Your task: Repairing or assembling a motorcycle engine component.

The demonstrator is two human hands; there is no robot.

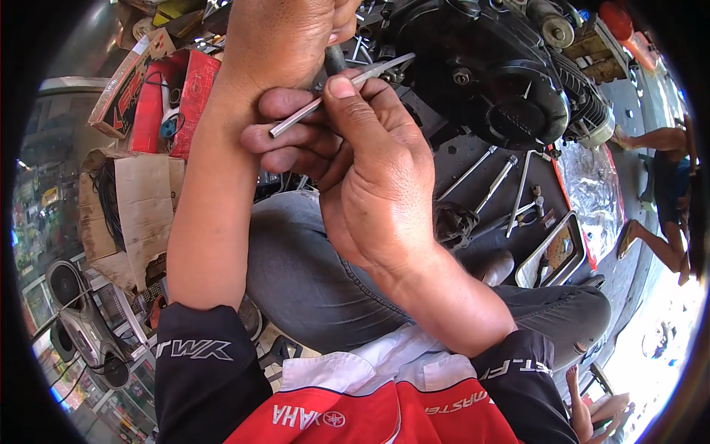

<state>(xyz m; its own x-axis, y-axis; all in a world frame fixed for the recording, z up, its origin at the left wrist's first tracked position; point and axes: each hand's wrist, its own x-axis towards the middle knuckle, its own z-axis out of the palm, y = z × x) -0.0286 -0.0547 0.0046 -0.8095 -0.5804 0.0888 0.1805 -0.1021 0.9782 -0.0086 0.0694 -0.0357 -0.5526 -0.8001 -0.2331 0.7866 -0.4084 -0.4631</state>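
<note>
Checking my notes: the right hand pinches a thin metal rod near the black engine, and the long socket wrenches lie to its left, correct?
Not quite. The head view shows the socket wrenches lying to the right of the right hand, not its left. The thin metal rod and black engine are as stated.

Silver rod (pixel 336 95), black engine (pixel 503 74), perhaps grey trousers (pixel 303 274).

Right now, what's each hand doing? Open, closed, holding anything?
Left hand: closed around a dark cylindrical handle, its far end hidden.
Right hand: closed, pinching a thin flat metal strip between thumb and fingers.
</note>
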